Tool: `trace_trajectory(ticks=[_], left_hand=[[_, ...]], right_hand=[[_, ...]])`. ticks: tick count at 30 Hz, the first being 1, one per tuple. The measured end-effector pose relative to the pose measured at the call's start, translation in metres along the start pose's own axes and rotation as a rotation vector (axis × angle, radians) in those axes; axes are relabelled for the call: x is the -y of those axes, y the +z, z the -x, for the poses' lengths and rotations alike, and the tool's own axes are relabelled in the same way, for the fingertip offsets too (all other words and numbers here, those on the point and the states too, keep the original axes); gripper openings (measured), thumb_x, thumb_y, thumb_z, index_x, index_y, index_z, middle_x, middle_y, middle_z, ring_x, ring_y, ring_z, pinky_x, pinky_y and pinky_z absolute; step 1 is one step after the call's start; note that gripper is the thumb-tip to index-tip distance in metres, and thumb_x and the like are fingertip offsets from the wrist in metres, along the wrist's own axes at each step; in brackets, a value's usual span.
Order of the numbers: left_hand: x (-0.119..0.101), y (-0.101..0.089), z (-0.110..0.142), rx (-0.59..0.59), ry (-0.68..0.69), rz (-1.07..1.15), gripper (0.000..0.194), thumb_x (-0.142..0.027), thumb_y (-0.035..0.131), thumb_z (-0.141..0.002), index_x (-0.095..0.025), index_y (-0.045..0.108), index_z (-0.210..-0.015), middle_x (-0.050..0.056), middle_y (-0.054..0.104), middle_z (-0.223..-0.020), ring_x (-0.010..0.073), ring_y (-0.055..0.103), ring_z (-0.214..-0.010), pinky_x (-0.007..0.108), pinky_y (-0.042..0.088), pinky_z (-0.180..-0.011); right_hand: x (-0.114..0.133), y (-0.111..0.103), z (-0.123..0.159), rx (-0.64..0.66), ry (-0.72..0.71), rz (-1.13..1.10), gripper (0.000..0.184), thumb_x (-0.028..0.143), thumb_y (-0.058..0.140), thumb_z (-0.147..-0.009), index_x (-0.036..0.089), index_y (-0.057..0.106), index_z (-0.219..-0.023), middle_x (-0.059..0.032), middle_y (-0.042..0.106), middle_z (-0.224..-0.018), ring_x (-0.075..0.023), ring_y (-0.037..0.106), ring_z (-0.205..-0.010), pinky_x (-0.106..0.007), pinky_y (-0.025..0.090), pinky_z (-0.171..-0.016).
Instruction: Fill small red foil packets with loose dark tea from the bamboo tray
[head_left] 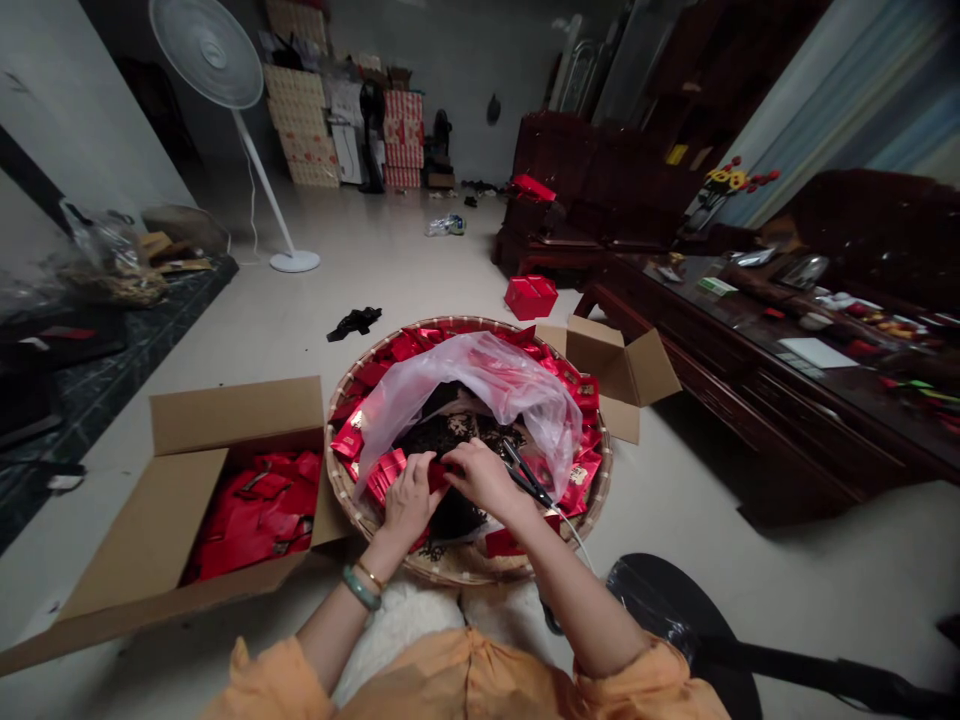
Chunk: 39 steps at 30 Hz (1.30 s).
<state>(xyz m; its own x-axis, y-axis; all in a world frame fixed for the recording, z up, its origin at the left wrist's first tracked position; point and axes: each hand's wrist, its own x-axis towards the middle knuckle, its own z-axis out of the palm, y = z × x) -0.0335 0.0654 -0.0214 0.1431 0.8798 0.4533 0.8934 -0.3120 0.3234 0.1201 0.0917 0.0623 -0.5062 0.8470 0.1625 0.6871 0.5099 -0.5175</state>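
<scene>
My left hand (409, 495) and my right hand (480, 478) meet over the round woven basket (341, 492), fingers closed on a small red packet (437, 476) between them. The fingers cover much of the packet. Beneath them, a translucent plastic bag (480, 362) lies open around dark, dry, leaf-like pieces (457, 515). Beside my right hand rests a black two-armed tool like a hair straightener (529, 475), with a pale cord (581, 545). Several red packets (577, 480) line the basket around the bag.
Left of the basket stands an open cardboard box (142, 520) full of red packets. Another open carton (600, 350) and a red box (531, 296) are beyond it. A dark wooden table (720, 350) runs along the right. A black round base with a pole (675, 610) stands close at right.
</scene>
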Motion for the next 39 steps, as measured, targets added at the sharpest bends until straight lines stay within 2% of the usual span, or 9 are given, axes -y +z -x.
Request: trace_trajectory(ticks=[5,9,13,18,21,25,29,33,39], left_hand=[[0.004,0.002,0.006,-0.08,0.008,0.015,0.056,-0.027,0.061,-0.08,-0.013,0.033,-0.127,0.018,0.056,-0.111,0.0287,0.061,-0.097,0.036,0.051,-0.072],[0.008,0.001,0.01,-0.106,-0.005,0.034,0.07,-0.04,0.061,-0.079,-0.012,0.028,-0.134,0.021,0.053,-0.117,0.0306,0.059,-0.102,0.038,0.05,-0.075],[0.007,0.0,0.013,-0.09,-0.019,0.077,0.07,-0.044,0.06,-0.079,-0.011,0.032,-0.133,0.018,0.055,-0.11,0.0291,0.059,-0.097,0.037,0.049,-0.075],[0.008,-0.007,0.006,-0.027,-0.09,0.232,0.047,-0.042,0.069,-0.069,-0.015,0.057,-0.106,0.013,0.054,-0.1,0.0291,0.054,-0.098,0.042,0.047,-0.081],[0.016,-0.013,-0.002,0.111,-0.141,0.529,0.038,-0.04,0.069,-0.069,-0.018,0.058,-0.098,0.01,0.057,-0.106,0.025,0.056,-0.099,0.04,0.047,-0.083],[0.02,-0.017,-0.01,0.409,-0.3,0.828,0.036,-0.042,0.066,-0.07,-0.017,0.058,-0.095,0.002,0.064,-0.085,0.0181,0.061,-0.076,0.031,0.049,-0.07],[0.008,-0.018,-0.011,0.426,-0.341,0.841,0.032,-0.04,0.068,-0.067,-0.016,0.059,-0.087,-0.001,0.064,-0.077,0.0161,0.059,-0.07,0.026,0.046,-0.064],[-0.005,-0.022,-0.009,0.439,-0.311,0.749,0.035,-0.042,0.069,-0.065,-0.015,0.059,-0.085,-0.001,0.063,-0.074,0.0161,0.058,-0.069,0.026,0.045,-0.063],[-0.002,-0.028,-0.007,0.534,-0.243,0.745,0.057,-0.039,0.08,-0.051,-0.018,0.055,-0.097,-0.001,0.064,-0.086,0.0187,0.059,-0.081,0.029,0.048,-0.073]], right_hand=[[-0.006,0.005,0.001,-0.173,0.025,-0.224,0.016,0.016,0.058,-0.08,0.021,0.069,-0.09,-0.0026,0.068,-0.082,-0.0149,0.059,-0.077,-0.026,0.045,-0.072],[-0.011,-0.002,0.006,-0.325,0.119,-0.311,0.025,0.022,0.057,-0.081,0.021,0.065,-0.105,-0.0065,0.063,-0.103,-0.0159,0.06,-0.086,-0.028,0.047,-0.076],[-0.006,0.007,0.016,-0.112,-0.003,-0.202,0.049,0.035,0.07,-0.073,0.023,0.057,-0.119,-0.0076,0.06,-0.105,-0.02,0.056,-0.096,-0.032,0.046,-0.082],[-0.007,0.027,0.015,-0.09,0.026,-0.205,0.016,0.02,0.06,-0.081,0.02,0.068,-0.094,-0.0057,0.066,-0.086,-0.0172,0.06,-0.084,-0.029,0.046,-0.077],[-0.017,0.024,0.009,-0.173,0.114,-0.396,0.013,0.02,0.059,-0.08,0.021,0.07,-0.087,-0.0036,0.069,-0.084,-0.0154,0.063,-0.078,-0.027,0.047,-0.074],[-0.027,0.012,0.004,-0.155,0.245,-0.61,0.016,0.027,0.059,-0.078,0.018,0.069,-0.087,-0.0031,0.07,-0.079,-0.0157,0.063,-0.071,-0.027,0.049,-0.067],[-0.02,0.005,0.003,-0.153,0.226,-0.479,0.029,0.038,0.06,-0.078,0.019,0.065,-0.099,-0.0038,0.069,-0.089,-0.0151,0.061,-0.077,-0.025,0.046,-0.069],[-0.014,0.01,-0.002,-0.174,0.259,-0.161,0.032,0.05,0.059,-0.078,0.018,0.064,-0.073,-0.0009,0.063,-0.067,-0.0118,0.053,-0.06,-0.022,0.036,-0.058],[-0.027,0.031,-0.011,-0.211,0.312,-0.206,0.043,0.053,0.056,-0.08,0.017,0.054,-0.056,0.0027,0.051,-0.051,-0.0083,0.04,-0.049,-0.021,0.028,-0.05]])
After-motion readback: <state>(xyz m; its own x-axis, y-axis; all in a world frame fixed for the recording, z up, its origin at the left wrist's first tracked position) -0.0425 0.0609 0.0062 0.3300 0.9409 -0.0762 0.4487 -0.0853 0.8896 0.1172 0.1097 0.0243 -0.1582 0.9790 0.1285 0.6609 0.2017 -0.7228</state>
